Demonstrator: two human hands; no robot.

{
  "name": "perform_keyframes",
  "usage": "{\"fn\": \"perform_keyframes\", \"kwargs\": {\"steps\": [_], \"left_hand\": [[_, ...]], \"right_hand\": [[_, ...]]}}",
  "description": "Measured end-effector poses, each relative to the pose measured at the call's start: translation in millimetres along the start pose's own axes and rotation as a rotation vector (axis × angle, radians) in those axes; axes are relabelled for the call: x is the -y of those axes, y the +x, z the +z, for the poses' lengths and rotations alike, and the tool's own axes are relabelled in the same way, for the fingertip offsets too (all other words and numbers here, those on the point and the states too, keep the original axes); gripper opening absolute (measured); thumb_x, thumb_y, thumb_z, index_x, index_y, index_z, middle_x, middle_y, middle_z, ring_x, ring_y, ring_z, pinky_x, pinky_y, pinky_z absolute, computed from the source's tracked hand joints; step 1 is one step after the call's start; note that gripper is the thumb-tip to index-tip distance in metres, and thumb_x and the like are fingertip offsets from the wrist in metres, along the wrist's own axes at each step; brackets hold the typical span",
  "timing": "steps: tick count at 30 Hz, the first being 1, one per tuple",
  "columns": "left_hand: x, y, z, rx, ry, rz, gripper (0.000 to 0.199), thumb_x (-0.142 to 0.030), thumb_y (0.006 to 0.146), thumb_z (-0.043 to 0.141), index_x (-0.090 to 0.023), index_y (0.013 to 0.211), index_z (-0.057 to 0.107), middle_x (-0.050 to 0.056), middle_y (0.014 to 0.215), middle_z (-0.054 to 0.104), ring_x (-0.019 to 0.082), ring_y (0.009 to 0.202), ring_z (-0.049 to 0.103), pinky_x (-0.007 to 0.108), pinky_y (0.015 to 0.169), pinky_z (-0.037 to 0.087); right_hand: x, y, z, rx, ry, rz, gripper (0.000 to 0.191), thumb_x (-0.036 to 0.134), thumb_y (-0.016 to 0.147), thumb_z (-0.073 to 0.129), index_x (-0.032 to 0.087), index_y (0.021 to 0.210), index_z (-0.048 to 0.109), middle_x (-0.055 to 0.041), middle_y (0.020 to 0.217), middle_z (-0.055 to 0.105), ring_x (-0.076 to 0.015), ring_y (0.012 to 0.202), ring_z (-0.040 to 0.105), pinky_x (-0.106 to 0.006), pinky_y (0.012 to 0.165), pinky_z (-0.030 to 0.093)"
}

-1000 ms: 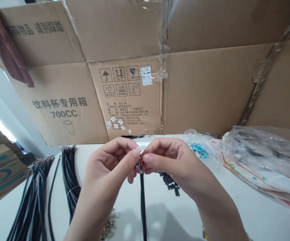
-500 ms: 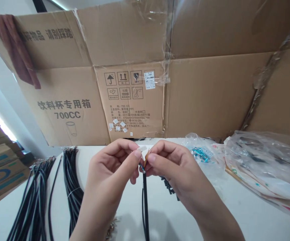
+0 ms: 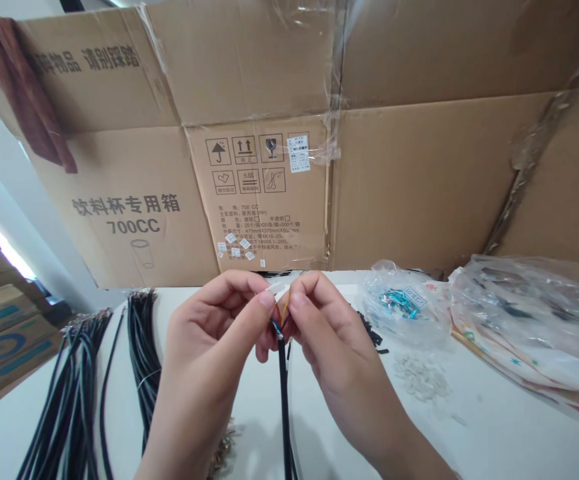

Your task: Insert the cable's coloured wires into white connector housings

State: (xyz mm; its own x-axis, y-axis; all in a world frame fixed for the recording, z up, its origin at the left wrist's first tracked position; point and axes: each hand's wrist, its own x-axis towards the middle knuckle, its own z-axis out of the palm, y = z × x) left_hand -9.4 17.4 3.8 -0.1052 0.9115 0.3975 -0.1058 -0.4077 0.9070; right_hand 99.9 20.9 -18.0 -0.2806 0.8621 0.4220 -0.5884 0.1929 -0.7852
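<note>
My left hand (image 3: 219,340) is closed in a pinch, with a small whitish translucent piece (image 3: 275,288) between thumb and forefinger. Facing it, my right hand (image 3: 334,340) pinches the thin yellow wire (image 3: 285,305) at its upper part. This wire comes out of the stripped top of a black cable (image 3: 284,400), which hangs down between both hands. Red and blue wires fan out at the same cable end, beside my left fingertips. Fingers partly hide the wire tips, so whether any wire enters the whitish piece cannot be made out.
Bundles of black cables (image 3: 69,393) lie on the left of the white table. At right are a plastic bag of blue pieces (image 3: 400,303), small black parts (image 3: 372,331), a scatter of whitish pieces (image 3: 422,377) and crumpled plastic (image 3: 534,293). Cardboard (image 3: 264,80) stands behind.
Both hands and the cable end have shifted slightly left in the view. The coloured wires now show more spread apart. The whitish pieces beside my right forearm have come into clearer view.
</note>
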Motion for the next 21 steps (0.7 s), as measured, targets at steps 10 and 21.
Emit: {"fn": "perform_keyframes", "kwargs": {"steps": [10, 21], "left_hand": [[0.2, -5.2, -0.8, -0.021, 0.044, 0.002, 0.011, -0.021, 0.083, 0.068, -0.021, 0.073, 0.066, -0.006, 0.058, 0.054, 0.004, 0.05, 0.048, 0.007, 0.049, 0.041], [0.0, -2.1, -1.6, -0.017, 0.053, 0.027, 0.01, -0.021, 0.084, 0.068, -0.023, 0.074, 0.067, -0.005, 0.059, 0.056, 0.006, 0.052, 0.051, 0.011, 0.051, 0.044]], "right_hand": [[4.9, -0.2, -4.1, -0.094, 0.081, 0.051, 0.019, 0.025, 0.079, 0.072, 0.017, 0.08, 0.055, 0.0018, 0.072, 0.055, -0.0107, 0.073, 0.056, -0.022, 0.069, 0.046], [5.2, 4.1, -7.1, -0.034, 0.11, 0.045, 0.017, 0.025, 0.08, 0.072, 0.015, 0.076, 0.059, 0.001, 0.069, 0.059, -0.0102, 0.067, 0.059, -0.023, 0.07, 0.048]]}}
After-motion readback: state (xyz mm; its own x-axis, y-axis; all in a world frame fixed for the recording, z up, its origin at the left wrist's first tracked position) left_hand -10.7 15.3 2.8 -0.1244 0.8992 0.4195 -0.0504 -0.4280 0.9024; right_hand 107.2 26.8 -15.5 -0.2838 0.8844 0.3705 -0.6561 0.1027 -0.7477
